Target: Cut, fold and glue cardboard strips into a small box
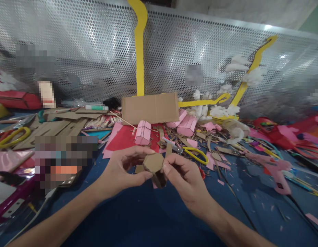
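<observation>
A small many-sided cardboard piece (154, 162) sits between the thumb and fingers of my left hand (123, 168), its flat face toward me. At its right edge, my right hand (183, 178) pinches a narrow cardboard strip (169, 149) whose upper end pokes up above the fingers. More folded cardboard (159, 181) hangs below the piece, partly hidden by my fingers. Just beyond my hands stands a pink paper-covered prism (143, 132) with black lines. Scissors with yellow handles (197, 155) lie open past my right hand.
A cardboard box (150, 108) with a tall yellow strip (139, 61) stands before a perforated metal screen (102, 51). A pink glue gun (273, 168) rests at right, its cord trailing forward. Cardboard scraps (171, 135) litter the middle, and cardboard sheets (56, 127) are piled at left.
</observation>
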### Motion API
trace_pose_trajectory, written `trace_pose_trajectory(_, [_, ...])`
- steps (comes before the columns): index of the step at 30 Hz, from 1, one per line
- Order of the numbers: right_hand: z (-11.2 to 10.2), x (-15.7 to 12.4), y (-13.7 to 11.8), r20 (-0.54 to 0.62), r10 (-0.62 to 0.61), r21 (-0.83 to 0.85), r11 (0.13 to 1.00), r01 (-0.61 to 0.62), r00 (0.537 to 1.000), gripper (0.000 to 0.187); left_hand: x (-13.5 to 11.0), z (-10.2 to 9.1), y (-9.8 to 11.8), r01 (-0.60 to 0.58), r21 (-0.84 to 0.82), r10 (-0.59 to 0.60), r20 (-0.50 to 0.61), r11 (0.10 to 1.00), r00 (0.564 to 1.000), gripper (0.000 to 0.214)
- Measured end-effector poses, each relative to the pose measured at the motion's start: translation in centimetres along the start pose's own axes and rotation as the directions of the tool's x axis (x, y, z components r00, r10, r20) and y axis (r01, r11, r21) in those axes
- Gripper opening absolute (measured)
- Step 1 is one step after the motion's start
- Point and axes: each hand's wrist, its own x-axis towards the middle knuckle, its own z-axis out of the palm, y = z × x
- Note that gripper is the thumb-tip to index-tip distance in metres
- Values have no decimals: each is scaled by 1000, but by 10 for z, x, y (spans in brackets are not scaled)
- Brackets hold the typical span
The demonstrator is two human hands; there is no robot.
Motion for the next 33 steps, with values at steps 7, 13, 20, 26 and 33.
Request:
trace_pose_trajectory(7, [1,1,4,-21,44,116,992,-41,999,27,2,-4,-4,-5,-13,5,33,1000,999,44])
trace_pose_trajectory(13, [-11,8,7,-113,20,286,958,13,993,25,3,-11,-6,11,-91,-13,-14,996,1000,39])
trace_pose_trajectory(20, [-8,-2,-1,-94,-189,-318,936,151,977,32,1,-11,-8,122,-184,-122,14,975,992,39])
trace_pose_trajectory(26, [-15,1,0,-249,-311,-505,850,151,917,14,-1,-3,0,281,-251,-276,55,926,959,38])
trace_pose_trajectory(33, [-16,4,3,-183,-307,-557,815,158,934,19,-2,0,-2,398,-301,-382,112,867,917,40])
